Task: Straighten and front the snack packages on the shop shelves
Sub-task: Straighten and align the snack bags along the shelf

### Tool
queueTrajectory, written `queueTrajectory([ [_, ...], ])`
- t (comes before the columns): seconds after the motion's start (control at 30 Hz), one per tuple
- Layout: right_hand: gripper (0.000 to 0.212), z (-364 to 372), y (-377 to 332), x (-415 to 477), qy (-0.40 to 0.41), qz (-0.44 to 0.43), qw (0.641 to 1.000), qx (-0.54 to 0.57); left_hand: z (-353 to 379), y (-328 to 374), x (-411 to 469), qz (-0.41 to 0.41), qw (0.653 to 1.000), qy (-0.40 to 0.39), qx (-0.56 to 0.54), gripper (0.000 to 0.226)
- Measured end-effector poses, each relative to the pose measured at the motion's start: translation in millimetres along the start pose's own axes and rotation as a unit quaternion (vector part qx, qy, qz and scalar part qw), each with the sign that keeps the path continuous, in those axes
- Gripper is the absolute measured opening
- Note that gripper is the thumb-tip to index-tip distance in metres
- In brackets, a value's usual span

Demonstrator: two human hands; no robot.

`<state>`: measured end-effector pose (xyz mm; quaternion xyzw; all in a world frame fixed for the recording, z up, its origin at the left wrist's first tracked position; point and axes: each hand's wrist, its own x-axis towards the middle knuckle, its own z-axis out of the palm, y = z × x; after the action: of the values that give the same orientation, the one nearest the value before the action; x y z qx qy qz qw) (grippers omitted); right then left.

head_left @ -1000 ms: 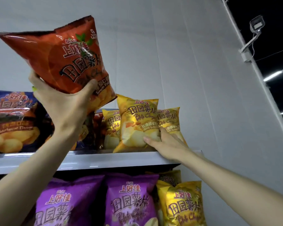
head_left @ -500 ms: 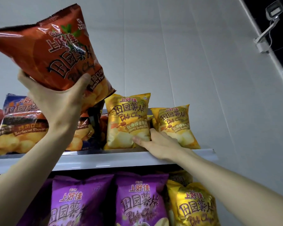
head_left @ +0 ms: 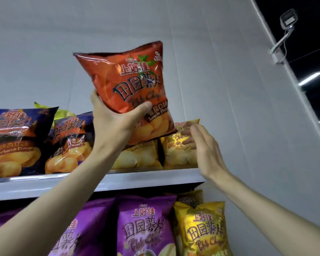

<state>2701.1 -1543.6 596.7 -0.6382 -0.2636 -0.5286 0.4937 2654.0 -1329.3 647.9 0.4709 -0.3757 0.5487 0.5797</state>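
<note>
My left hand (head_left: 115, 124) grips a red tomato-flavour chip bag (head_left: 131, 84) by its lower part and holds it up in front of the top shelf (head_left: 137, 179). Behind and below it stand two yellow chip bags (head_left: 139, 156) (head_left: 179, 154) at the shelf's right end. My right hand (head_left: 203, 150) is at the right-hand yellow bag, fingers spread and touching its front, not closed around it. Two dark blue barbecue-flavour bags (head_left: 15, 137) (head_left: 70, 143) stand to the left on the same shelf.
A green bag (head_left: 61, 112) peeks out behind the blue ones. On the shelf below stand purple bags (head_left: 144, 226) and a yellow bag (head_left: 203, 230). A white wall panel (head_left: 248, 126) closes the right side. A security camera (head_left: 286, 19) hangs at the upper right.
My left hand has carried the red bag to the right, over the yellow bags. My right hand has shifted from the middle yellow bag's base to the rightmost yellow bag.
</note>
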Motion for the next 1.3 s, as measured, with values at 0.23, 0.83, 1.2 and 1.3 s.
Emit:
queueTrajectory([
  [0.23, 0.095, -18.3, -10.0, -0.6, -0.128, 0.033, 0.988, -0.081, 42.4, -26.3, -21.0, -0.036, 0.993, -0.109, -0.009, 0.093],
  [0.83, 0.081, -55.4, 42.7, 26.0, -0.111, 0.164, 0.943, -0.267, -24.5, -81.6, -9.6, 0.126, 0.88, -0.153, 0.432, 0.072],
  [1.2, 0.072, -56.6, 37.6, 22.2, -0.151, 0.177, 0.94, -0.249, -19.7, -99.2, -9.9, -0.01, 0.88, -0.22, 0.422, 0.093],
  [1.3, 0.075, -58.2, 35.2, 22.9, -0.149, 0.182, 0.94, -0.249, -15.5, -101.4, -9.3, -0.014, 0.875, -0.218, 0.431, 0.097],
])
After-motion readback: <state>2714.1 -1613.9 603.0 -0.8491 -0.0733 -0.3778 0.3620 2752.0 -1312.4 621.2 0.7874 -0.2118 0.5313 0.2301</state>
